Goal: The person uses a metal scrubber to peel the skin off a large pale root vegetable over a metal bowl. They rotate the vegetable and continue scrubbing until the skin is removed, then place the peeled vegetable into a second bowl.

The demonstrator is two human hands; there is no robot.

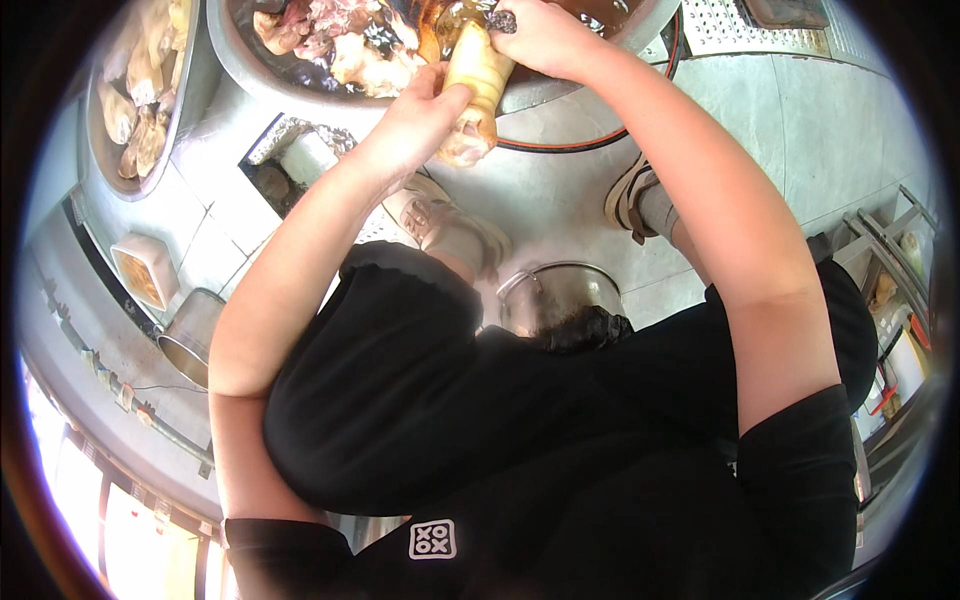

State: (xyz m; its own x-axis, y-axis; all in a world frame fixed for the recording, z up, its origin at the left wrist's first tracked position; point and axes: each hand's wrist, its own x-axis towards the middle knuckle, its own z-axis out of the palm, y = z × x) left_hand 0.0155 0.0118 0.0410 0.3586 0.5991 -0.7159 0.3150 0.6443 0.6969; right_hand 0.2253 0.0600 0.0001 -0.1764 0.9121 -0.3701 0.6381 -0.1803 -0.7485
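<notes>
My left hand (429, 118) grips the lower part of a pale animal foot (480, 71), probably a pig's trotter, whose cut end points down towards me. At the foot's upper end, my right hand (529, 34) holds a dark, rough scrubber (502, 22) against or very close to the skin. Both hands are over the near rim of a large metal basin (292, 91). Dark water and pieces of meat (375, 64) are in the basin, to the left of the foot.
A metal tub (166, 146) with more feet (142, 75) stands at the upper left. A black and orange hose (577, 148) curves beside the basin. Near my legs is a lidded or upturned metal pot (555, 296). A square plastic container (144, 270) and another pot (193, 334) lie left.
</notes>
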